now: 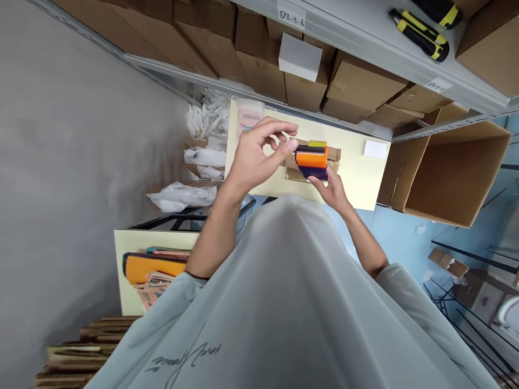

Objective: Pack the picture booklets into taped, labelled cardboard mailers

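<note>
My right hand point(333, 190) grips an orange and dark-blue tape dispenser point(311, 159) from its lower right side, with the thumb along the dark edge. A yellow strip shows along the dispenser's top. Below it lies a small brown cardboard box point(295, 174), partly hidden by the dispenser, on a pale yellow table point(357, 181). My left hand point(261, 154) hovers at the left, fingers bent and apart from the thumb. Its thumb tip is right by the dispenser's upper left corner; whether they touch, I cannot tell.
Brown boxes point(357, 81) line the shelf behind the table, and box cutters point(421, 35) lie on the shelf above. At the right stands a large open carton point(454, 173). Plastic-wrapped items point(182, 195) are at the left, by a grey wall point(81, 135). A white card point(376, 149) lies on the table.
</note>
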### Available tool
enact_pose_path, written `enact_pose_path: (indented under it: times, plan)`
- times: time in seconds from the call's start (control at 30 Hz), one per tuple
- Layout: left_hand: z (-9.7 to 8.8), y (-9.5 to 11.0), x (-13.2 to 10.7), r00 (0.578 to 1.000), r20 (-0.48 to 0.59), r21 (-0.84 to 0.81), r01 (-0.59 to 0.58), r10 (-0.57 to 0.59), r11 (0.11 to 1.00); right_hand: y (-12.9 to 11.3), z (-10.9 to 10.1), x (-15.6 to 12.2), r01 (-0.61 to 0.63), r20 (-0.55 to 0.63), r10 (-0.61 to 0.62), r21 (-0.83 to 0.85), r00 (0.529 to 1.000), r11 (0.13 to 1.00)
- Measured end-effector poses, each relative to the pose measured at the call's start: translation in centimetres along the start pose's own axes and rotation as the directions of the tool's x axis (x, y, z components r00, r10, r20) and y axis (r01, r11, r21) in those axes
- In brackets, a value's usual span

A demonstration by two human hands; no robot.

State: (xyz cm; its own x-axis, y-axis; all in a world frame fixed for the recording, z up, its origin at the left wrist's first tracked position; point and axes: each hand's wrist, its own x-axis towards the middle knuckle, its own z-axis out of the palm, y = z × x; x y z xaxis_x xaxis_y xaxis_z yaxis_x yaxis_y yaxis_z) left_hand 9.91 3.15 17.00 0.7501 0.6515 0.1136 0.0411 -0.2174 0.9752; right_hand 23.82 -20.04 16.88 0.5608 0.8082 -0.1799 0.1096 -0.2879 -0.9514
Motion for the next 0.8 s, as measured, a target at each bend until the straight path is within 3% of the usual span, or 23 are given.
enact_pose_path:
  times: [0.1,0.3,0.5,0.67,0.8]
  plan:
    - [0.2,1.6,0.0,0.997,0.073,-0.029,0.015,-0.013,0.999,0.1,-1.2,-0.7,0.035,0.036,-0.031,-0.103,0.999,0.994]
    - [0.7,5.5,0.5,0.984,0.165,0.041,-0.073,0.066,0.996,0.9,-2.7,-1.0,0.215,0.134,-0.179,-0.342,0.975,0.915]
    - [0.5,6.1,0.7,0.967,0.237,0.054,-0.104,0.089,0.993,1.2,-3.8,-1.0,0.294,0.221,-0.216,-0.439,0.951,0.849]
    - [1.2,5.4,-0.2,0.986,0.131,0.041,-0.109,0.103,0.993,0.7,-3.9,-1.0,0.242,0.221,-0.155,-0.453,0.963,0.858]
    - [2.3,3.1,-1.8,1.0,-0.009,0.034,-0.005,0.006,0.999,-0.9,-5.1,-0.9,0.109,0.314,0.057,-0.487,0.948,0.867]
